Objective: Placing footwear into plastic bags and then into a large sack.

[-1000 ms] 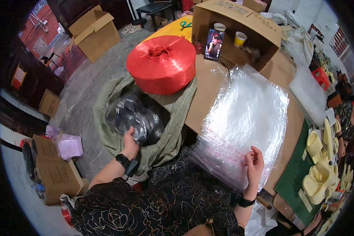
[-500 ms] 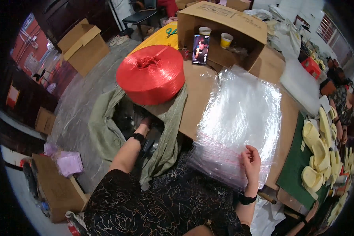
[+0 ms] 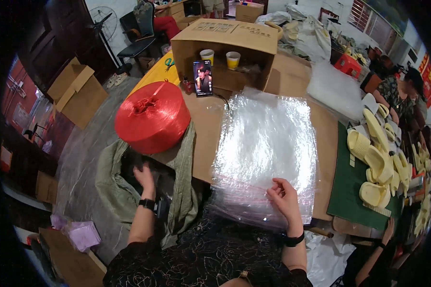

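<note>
My left hand (image 3: 144,178) reaches down into the open mouth of a green sack (image 3: 111,191) beside the table, fingers spread over dark contents; whether it grips anything is hidden. My right hand (image 3: 285,200) rests on the near edge of a stack of clear plastic bags (image 3: 268,148) lying on the brown table (image 3: 206,119), fingertips pinching the top sheet. A big red spool of plastic twine (image 3: 153,117) sits on the table's left corner, just above the sack.
An open cardboard box (image 3: 225,45) on its side holds two paper cups, with a phone (image 3: 202,78) propped before it. Yellow slippers (image 3: 378,162) lie on a green mat at right, where other people work. Cardboard boxes (image 3: 76,93) stand on the floor left.
My left hand let go of the dark plastic bundle it held beside the sack and has gone down inside the sack. My right hand stays on the bag stack's near edge.
</note>
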